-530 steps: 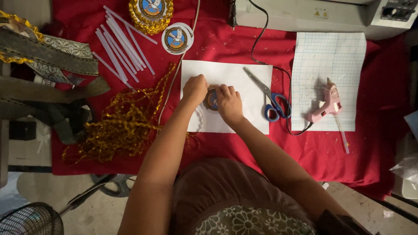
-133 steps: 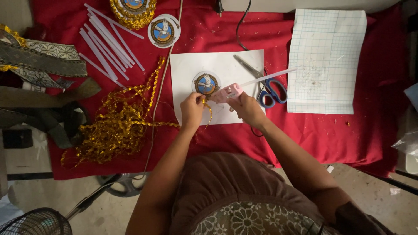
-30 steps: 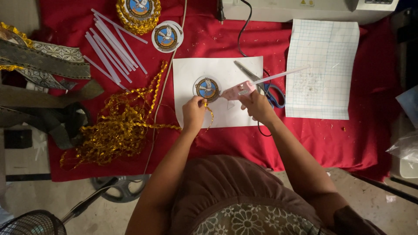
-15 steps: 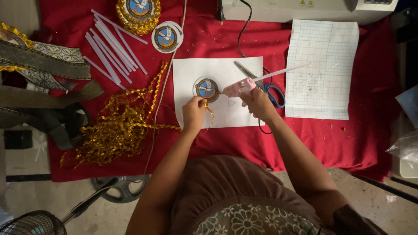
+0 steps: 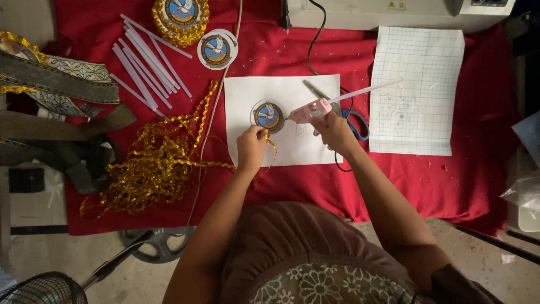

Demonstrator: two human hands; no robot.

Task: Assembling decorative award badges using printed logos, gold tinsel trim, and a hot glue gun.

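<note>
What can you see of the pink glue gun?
The glue gun is pink, likely plastic, with a pale glue stick jutting from its rear up to the right. The right hand grips it from below. It lies almost level over the white sheet, its nozzle aimed left at the round badge.

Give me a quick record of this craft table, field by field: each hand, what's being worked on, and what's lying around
left hand: pinches gold trim at round badge
right hand: holds pink glue gun, nozzle at badge
base: white sheet on red cloth
nearby: scissors, glue sticks, grid paper
</note>
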